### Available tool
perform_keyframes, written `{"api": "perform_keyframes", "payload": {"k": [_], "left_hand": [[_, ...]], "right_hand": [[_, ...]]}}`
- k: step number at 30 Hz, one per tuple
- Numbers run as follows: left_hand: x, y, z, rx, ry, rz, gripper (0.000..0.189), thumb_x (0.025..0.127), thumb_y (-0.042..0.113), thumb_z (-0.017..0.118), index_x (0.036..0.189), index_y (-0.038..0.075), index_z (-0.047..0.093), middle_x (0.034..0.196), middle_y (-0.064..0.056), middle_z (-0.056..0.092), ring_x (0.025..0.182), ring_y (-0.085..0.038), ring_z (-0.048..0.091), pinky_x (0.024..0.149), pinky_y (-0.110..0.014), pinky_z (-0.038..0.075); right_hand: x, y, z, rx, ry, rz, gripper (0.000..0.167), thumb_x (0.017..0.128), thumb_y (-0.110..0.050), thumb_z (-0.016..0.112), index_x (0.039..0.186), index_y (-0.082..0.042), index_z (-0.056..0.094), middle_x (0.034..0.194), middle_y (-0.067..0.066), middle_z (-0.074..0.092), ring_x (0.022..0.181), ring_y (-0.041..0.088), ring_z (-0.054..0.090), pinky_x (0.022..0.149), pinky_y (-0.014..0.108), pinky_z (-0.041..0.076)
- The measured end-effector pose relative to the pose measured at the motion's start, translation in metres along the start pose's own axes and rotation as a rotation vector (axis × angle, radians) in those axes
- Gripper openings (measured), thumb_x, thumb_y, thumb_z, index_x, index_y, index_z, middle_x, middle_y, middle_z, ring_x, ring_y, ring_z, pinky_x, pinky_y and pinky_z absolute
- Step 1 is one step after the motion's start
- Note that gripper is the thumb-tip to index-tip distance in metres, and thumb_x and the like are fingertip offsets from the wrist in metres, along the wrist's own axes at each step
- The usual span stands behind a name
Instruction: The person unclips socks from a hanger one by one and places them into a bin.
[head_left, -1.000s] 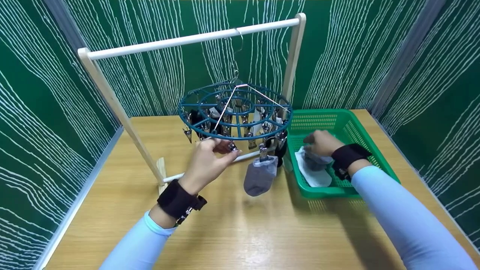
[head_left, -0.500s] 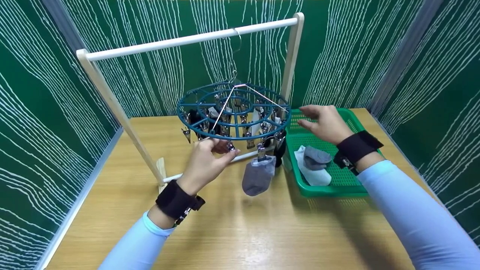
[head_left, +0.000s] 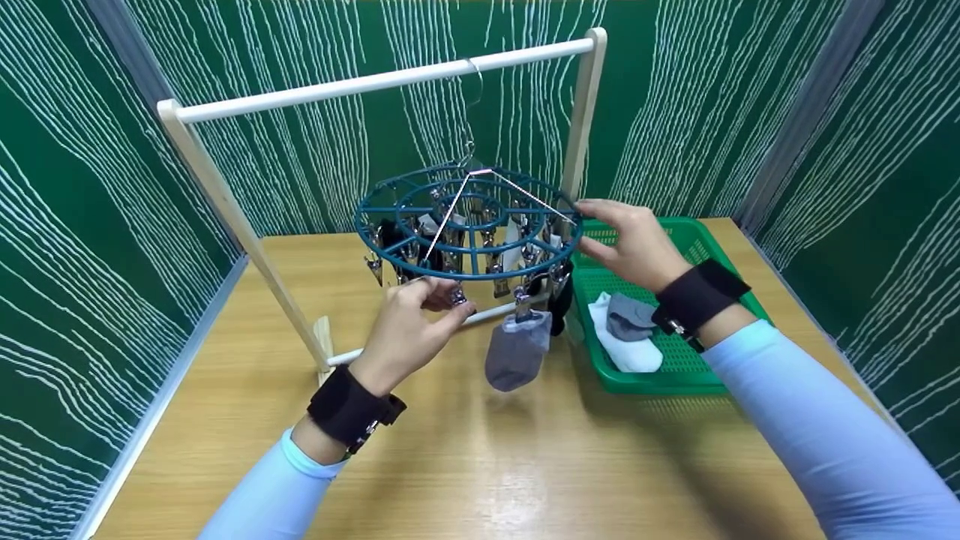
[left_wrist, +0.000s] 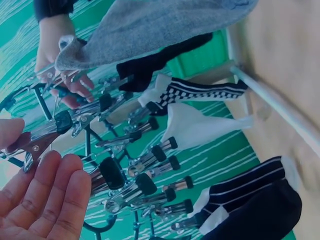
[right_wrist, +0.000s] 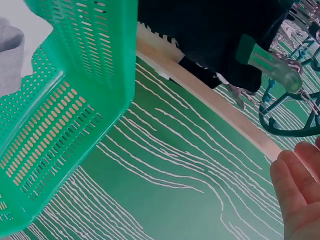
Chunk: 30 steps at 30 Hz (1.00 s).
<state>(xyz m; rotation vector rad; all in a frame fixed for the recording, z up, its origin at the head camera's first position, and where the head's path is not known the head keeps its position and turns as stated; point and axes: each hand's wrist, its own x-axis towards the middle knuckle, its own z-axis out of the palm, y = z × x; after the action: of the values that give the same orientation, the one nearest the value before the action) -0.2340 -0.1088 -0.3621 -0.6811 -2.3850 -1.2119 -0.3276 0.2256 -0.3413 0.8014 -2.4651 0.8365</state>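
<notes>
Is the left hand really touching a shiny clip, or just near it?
Touching. The left wrist view shows the left hand pinching a clip between thumb and fingers.

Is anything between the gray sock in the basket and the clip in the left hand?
Yes. In the head view, the hanging gray sock, a black sock and the basket rim stand between the loose gray sock and the clip in the left hand. Nothing visible covers the loose gray sock.

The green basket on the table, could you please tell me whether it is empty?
No, a white sock and a gray sock lie inside the green basket.
</notes>
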Motion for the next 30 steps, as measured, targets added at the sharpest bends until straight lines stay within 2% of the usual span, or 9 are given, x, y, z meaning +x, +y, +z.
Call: {"api": "perform_keyframes", "payload": {"k": [9, 14, 17, 22, 24, 26, 30], "left_hand": [[-0.012, 0.001, -0.011, 0.161, 0.027, 0.102, 0.023, 0.096, 0.014, 0.084, 0.112, -0.001, 0.077, 0.106, -0.015, 0.080, 0.094, -0.029, 0.076, 0.087, -0.043, 0.065], [-0.018, 0.003, -0.018, 0.242, 0.063, 0.183, 0.023, 0.096, 0.016, 0.083, 0.111, -0.001, 0.076, 0.102, -0.014, 0.078, 0.092, -0.029, 0.075, 0.083, -0.042, 0.065], [-0.018, 0.005, -0.020, 0.269, 0.129, 0.254, 0.022, 0.095, 0.018, 0.084, 0.105, 0.000, 0.075, 0.095, -0.012, 0.076, 0.086, -0.026, 0.072, 0.077, -0.039, 0.062], [-0.012, 0.009, -0.022, 0.289, 0.280, 0.398, 0.026, 0.090, 0.018, 0.089, 0.094, 0.002, 0.069, 0.085, -0.011, 0.068, 0.078, -0.025, 0.063, 0.070, -0.036, 0.056], [-0.008, 0.011, -0.022, 0.319, 0.326, 0.456, 0.030, 0.088, 0.019, 0.091, 0.096, 0.002, 0.068, 0.087, -0.012, 0.067, 0.081, -0.027, 0.061, 0.073, -0.037, 0.054], [-0.004, 0.014, -0.022, 0.371, 0.355, 0.511, 0.033, 0.088, 0.021, 0.091, 0.103, 0.001, 0.070, 0.095, -0.014, 0.069, 0.089, -0.031, 0.063, 0.081, -0.040, 0.056], [0.003, 0.016, -0.021, 0.504, 0.367, 0.612, 0.038, 0.090, 0.023, 0.090, 0.117, 0.000, 0.077, 0.112, -0.017, 0.076, 0.108, -0.034, 0.070, 0.099, -0.045, 0.060]], "right_hand": [[-0.001, -0.004, 0.003, -0.015, 0.012, 0.001, 0.041, 0.101, 0.004, 0.071, 0.142, 0.006, 0.066, 0.148, 0.027, 0.066, 0.137, 0.047, 0.064, 0.115, 0.060, 0.052], [-0.003, -0.005, 0.003, -0.019, 0.037, -0.011, 0.038, 0.101, 0.007, 0.069, 0.139, 0.007, 0.068, 0.146, 0.027, 0.067, 0.134, 0.047, 0.066, 0.112, 0.060, 0.054], [-0.003, -0.005, 0.002, -0.015, 0.043, -0.013, 0.037, 0.101, 0.007, 0.068, 0.139, 0.006, 0.069, 0.146, 0.027, 0.067, 0.134, 0.046, 0.066, 0.111, 0.059, 0.055], [-0.004, -0.006, 0.001, -0.002, 0.048, -0.006, 0.037, 0.102, 0.007, 0.068, 0.139, 0.006, 0.069, 0.146, 0.026, 0.067, 0.135, 0.046, 0.066, 0.111, 0.059, 0.054], [-0.004, -0.005, 0.001, -0.008, 0.054, -0.012, 0.037, 0.101, 0.008, 0.068, 0.139, 0.006, 0.069, 0.145, 0.026, 0.068, 0.134, 0.046, 0.066, 0.110, 0.059, 0.055], [-0.004, -0.005, 0.001, -0.016, 0.061, -0.021, 0.038, 0.101, 0.008, 0.069, 0.138, 0.006, 0.069, 0.145, 0.027, 0.068, 0.134, 0.046, 0.067, 0.109, 0.060, 0.055], [-0.004, -0.005, 0.001, -0.025, 0.067, -0.031, 0.037, 0.100, 0.008, 0.069, 0.137, 0.007, 0.070, 0.144, 0.027, 0.069, 0.132, 0.046, 0.067, 0.109, 0.060, 0.055]]}}
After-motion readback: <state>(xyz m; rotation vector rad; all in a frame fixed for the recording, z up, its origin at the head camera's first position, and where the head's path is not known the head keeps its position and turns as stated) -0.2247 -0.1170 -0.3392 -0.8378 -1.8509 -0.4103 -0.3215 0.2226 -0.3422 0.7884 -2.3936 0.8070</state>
